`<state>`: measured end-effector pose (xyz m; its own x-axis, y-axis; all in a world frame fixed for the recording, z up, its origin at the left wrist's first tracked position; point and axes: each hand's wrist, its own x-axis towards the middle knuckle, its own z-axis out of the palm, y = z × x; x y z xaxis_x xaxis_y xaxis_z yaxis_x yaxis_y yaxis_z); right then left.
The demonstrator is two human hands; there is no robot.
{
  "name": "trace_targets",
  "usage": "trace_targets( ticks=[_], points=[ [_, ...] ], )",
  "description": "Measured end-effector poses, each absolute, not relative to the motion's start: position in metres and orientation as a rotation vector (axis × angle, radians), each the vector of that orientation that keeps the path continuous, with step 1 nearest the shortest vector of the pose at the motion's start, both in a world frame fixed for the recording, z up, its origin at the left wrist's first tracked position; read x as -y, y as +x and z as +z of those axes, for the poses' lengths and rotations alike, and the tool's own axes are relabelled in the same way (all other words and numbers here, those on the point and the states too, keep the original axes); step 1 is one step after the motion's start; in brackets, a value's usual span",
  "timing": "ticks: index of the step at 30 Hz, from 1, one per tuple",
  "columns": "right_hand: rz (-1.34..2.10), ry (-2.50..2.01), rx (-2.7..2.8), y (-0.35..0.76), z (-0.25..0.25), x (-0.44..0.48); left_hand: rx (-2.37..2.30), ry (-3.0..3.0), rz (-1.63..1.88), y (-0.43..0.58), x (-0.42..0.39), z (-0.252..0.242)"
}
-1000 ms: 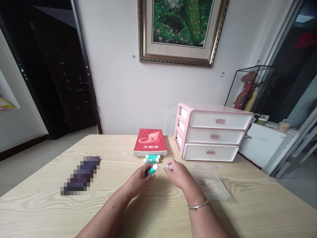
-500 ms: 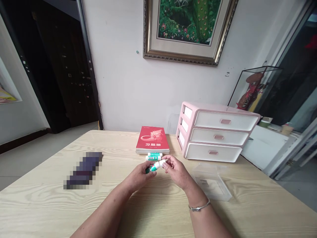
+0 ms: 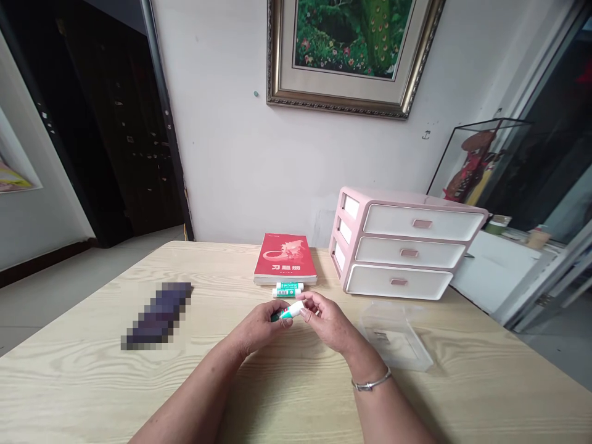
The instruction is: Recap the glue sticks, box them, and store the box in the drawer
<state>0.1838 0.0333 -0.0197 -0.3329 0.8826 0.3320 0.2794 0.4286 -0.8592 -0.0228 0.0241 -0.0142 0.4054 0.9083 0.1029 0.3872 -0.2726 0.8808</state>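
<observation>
My left hand [image 3: 259, 327] is closed around the green-and-white body of a glue stick [image 3: 287, 313], which tilts up to the right. At its upper end, the thumb and fingers of my right hand [image 3: 329, 319] pinch the white cap [image 3: 297, 306]. Cap and body now meet; whether the cap sits fully down I cannot tell. Just beyond my hands, two similar glue sticks [image 3: 287, 293] lie side by side on the wooden table [image 3: 296, 394], against the near edge of a red book [image 3: 285, 256].
A clear plastic box [image 3: 400, 345] lies right of my right forearm. Behind it stands a pink-and-white drawer unit [image 3: 407, 243] with three shut drawers. A blurred-out dark item [image 3: 160, 314] is on the left of the table. A framed picture [image 3: 342, 74] hangs on the wall.
My right hand has moved slightly left with the cap, and the gap between cap and glue stick has closed. The view has shifted a little.
</observation>
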Motion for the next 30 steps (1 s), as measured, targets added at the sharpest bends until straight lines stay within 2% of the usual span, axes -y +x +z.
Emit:
trace_targets(
  ticks=[15,22,30],
  points=[
    [1.099,-1.120,1.717,0.176,-0.016,-0.031,-1.040,1.890,0.793,-0.023,-0.022,-0.015],
    [1.042,-1.010,1.852,0.179,-0.018,-0.028,-1.022,1.826,0.696,-0.028,-0.021,-0.011],
    [0.938,-1.195,1.848,0.177,-0.025,-0.034,-1.016,1.986,0.758,-0.022,-0.023,-0.016]
  ],
)
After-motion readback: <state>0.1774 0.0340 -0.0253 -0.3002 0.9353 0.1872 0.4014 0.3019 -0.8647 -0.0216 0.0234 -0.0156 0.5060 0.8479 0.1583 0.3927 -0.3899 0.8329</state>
